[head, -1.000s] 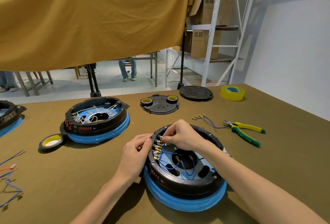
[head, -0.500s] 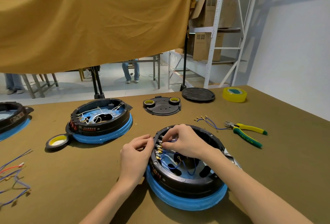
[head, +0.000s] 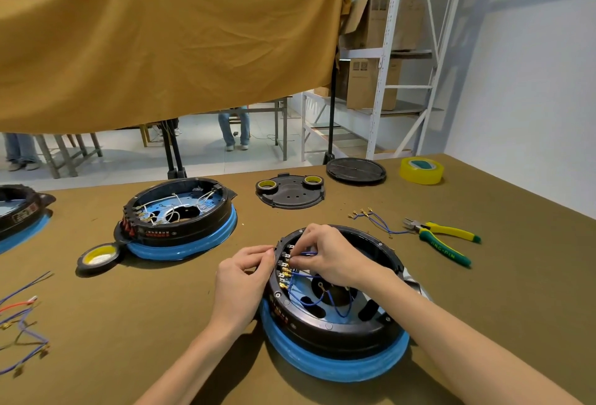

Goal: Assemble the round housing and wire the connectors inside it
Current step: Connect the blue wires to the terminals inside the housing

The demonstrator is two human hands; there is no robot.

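A round black housing (head: pixel 332 332) on a blue ring base lies in front of me. Brass connectors (head: pixel 284 276) line its inner left wall, with blue wires (head: pixel 309 301) looping across its floor. My right hand (head: pixel 332 259) reaches inside and pinches a blue wire end at the upper connectors. My left hand (head: pixel 242 278) grips the outside of the left rim, fingers curled against the terminal block.
A second housing (head: pixel 180 220) with white wires sits at the left, a tape roll (head: pixel 96 256) beside it. A black lid plate (head: pixel 290 191), round cover (head: pixel 356 170), yellow tape (head: pixel 421 170), pliers (head: pixel 445 240) and spare blue wires (head: pixel 374 219) lie beyond. Loose wires (head: pixel 22 324) lie far left.
The view has shifted slightly. My right hand's fingers have moved a little along the connectors at the upper left wall. My left hand stays on the rim.
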